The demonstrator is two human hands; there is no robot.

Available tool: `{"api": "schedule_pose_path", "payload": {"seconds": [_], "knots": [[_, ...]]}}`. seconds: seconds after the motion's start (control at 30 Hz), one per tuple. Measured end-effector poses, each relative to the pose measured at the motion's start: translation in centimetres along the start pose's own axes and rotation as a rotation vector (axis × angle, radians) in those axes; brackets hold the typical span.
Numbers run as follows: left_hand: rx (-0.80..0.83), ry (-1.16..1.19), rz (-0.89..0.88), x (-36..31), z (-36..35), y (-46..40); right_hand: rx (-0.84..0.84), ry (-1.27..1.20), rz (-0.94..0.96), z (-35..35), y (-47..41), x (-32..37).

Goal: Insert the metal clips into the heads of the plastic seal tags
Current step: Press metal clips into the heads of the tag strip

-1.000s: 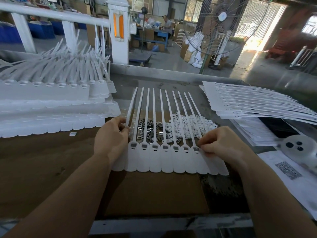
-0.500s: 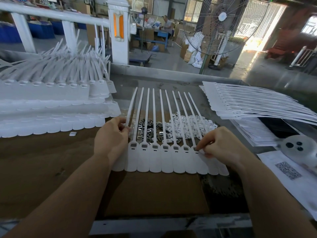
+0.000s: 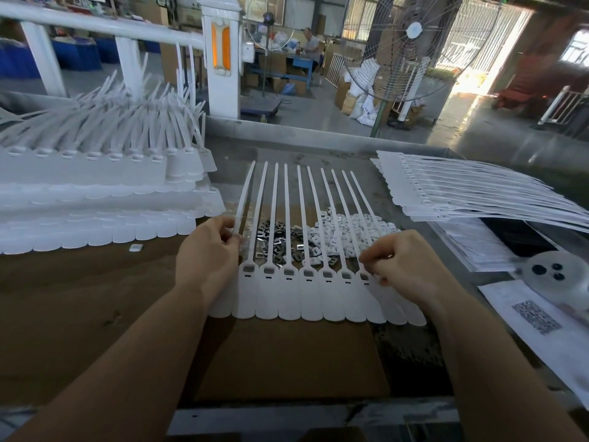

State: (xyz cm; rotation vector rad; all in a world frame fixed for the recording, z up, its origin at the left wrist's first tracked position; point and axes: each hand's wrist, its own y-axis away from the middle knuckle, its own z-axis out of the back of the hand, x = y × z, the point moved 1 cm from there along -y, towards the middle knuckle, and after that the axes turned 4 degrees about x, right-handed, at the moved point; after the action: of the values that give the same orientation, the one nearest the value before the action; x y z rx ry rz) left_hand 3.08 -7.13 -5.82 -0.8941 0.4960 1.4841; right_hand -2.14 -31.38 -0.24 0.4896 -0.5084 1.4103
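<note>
So the strip of seal tags (image 3: 306, 295) lies flat on the table (image 3: 79, 298), metal clips (image 3: 280, 247) piled just behind the heads. Left hand (image 3: 207, 260) fingers pinch the leftmost strap; right hand (image 3: 404, 266) fingers are curled at the right-side heads, can't tell if they hold a clip.

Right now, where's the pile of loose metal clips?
In the head view the metal clips lie mid-table under the straps of the seal tag strip, just beyond the tag heads, between the left hand and the heap of white plastic pieces.
</note>
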Motion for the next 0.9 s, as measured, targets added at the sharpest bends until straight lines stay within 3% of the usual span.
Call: {"api": "schedule_pose_path", "payload": {"seconds": [0.43,0.7,0.9], "knots": [[-0.014,0.0,-0.006,0.1,-0.1,-0.1,-0.054,0.109,0.264,-5.4,-2.2,4.5],[0.007,0.01,-0.007,0.2,0.0,-0.2,-0.035,0.374,0.184,-6.7,-3.3,5.7],[-0.002,0.013,-0.019,0.3,0.0,-0.1,-0.074,0.404,0.159,-6.9,-3.3,6.2]]}}
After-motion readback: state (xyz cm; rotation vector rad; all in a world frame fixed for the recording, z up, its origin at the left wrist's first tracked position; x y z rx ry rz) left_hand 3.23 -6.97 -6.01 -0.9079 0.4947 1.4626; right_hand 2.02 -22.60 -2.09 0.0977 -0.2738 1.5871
